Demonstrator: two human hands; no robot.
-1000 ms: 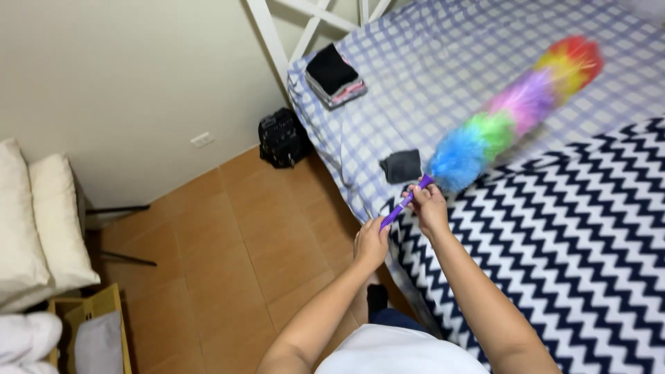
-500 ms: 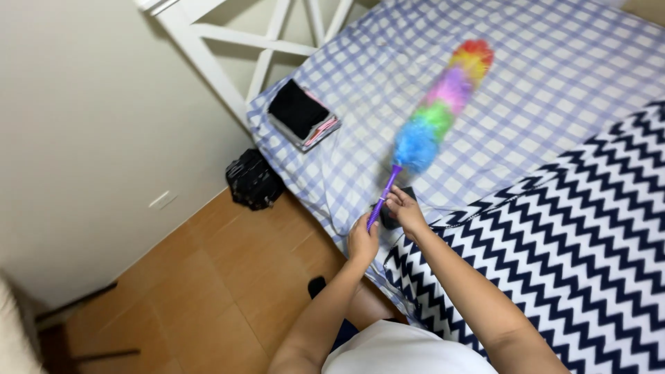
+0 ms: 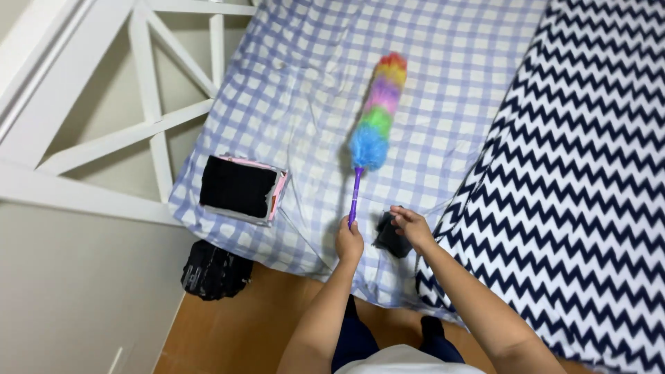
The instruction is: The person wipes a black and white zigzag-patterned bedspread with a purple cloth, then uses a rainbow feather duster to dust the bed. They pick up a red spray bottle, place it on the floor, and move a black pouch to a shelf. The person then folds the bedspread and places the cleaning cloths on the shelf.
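Note:
A rainbow feather duster point(image 3: 377, 114) with a purple handle lies out over the blue checked bedsheet point(image 3: 312, 90). My left hand point(image 3: 350, 242) grips the end of that handle. My right hand point(image 3: 411, 225) rests on a small black object point(image 3: 389, 239) near the sheet's front edge, fingers curled over its top. Whether it grips the object I cannot tell.
A black-and-white zigzag blanket point(image 3: 589, 180) covers the right side of the bed. A pink-edged box with a black top point(image 3: 242, 188) sits on the sheet at the left. The white bed frame point(image 3: 156, 125) and a black bag point(image 3: 213, 271) on the wooden floor are at the left.
My right hand has left the duster handle and moved onto the small black object. My left hand now holds the handle alone. The view has swung closer over the bed.

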